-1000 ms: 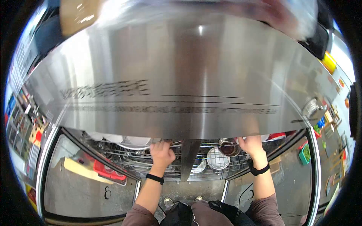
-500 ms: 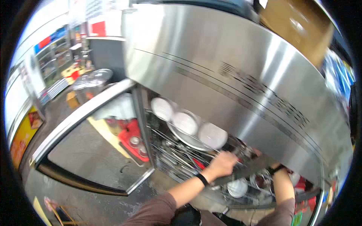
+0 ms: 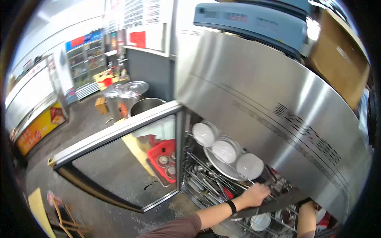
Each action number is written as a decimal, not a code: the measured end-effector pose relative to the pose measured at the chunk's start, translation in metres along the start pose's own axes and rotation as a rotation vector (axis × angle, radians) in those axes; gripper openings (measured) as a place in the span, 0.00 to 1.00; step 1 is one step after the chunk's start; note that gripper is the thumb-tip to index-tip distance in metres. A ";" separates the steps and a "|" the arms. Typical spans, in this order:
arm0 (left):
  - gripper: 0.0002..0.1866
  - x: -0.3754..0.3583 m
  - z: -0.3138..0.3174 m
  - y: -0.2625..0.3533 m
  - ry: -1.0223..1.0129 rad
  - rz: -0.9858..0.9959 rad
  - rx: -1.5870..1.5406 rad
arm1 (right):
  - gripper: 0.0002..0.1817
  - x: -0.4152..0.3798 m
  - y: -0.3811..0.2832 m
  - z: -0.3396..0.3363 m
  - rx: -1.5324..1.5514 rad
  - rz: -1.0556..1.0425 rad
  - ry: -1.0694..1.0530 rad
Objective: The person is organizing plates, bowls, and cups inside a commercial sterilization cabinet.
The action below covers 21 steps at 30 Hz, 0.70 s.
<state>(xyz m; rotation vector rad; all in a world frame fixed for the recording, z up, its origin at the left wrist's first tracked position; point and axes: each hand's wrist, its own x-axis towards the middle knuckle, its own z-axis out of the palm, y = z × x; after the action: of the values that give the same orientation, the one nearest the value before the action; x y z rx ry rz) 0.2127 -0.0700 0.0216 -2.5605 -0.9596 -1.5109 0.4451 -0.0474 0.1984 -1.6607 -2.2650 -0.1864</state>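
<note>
My left hand (image 3: 256, 194), with a black band on the wrist, is closed at the front edge of a wire rack (image 3: 206, 163) inside a stainless steel cabinet (image 3: 258, 91). Its fingertips are partly hidden. White bowls (image 3: 249, 166) stand on the rack, just beyond that hand. Below lie several metal utensils (image 3: 204, 180) and something red. My right hand (image 3: 308, 206) reaches into the right side of the cabinet; its fingers are out of sight. Near it are a white bowl (image 3: 260, 222) and metal containers (image 3: 285, 216).
A glass door (image 3: 119, 174) stands swung out on the left. Behind it are a red basin (image 3: 162, 158) with jars and large metal pots (image 3: 133, 90). A cardboard box (image 3: 341, 55) and a blue-grey case (image 3: 250, 23) sit on top. A wooden stool (image 3: 65, 218) is at lower left.
The view has shifted, so the cabinet and door appear further right and lower. My left hand remains at the rack and my right hand remains inside the cabinet.
</note>
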 end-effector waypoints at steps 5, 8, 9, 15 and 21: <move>0.02 0.020 -0.020 0.004 -0.043 -0.035 -0.004 | 0.15 -0.034 0.012 0.001 0.052 -0.003 0.061; 0.05 0.019 -0.010 -0.001 0.035 0.041 0.150 | 0.15 -0.049 0.021 0.003 0.092 -0.012 0.110; 0.09 0.015 -0.006 -0.004 -0.012 0.025 0.144 | 0.15 -0.056 0.026 0.004 0.107 -0.011 0.129; 0.15 0.013 0.006 -0.004 0.099 0.054 0.285 | 0.15 -0.093 0.043 0.007 0.127 -0.016 0.263; 0.12 0.014 0.014 -0.006 0.171 0.054 0.356 | 0.07 -0.158 0.045 -0.010 0.250 -0.134 0.531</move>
<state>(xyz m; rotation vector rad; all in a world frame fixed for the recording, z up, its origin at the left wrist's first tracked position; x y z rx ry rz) 0.2249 -0.0538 0.0234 -2.1581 -1.0206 -1.3724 0.5318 -0.1785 0.1508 -1.1640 -1.9010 -0.3188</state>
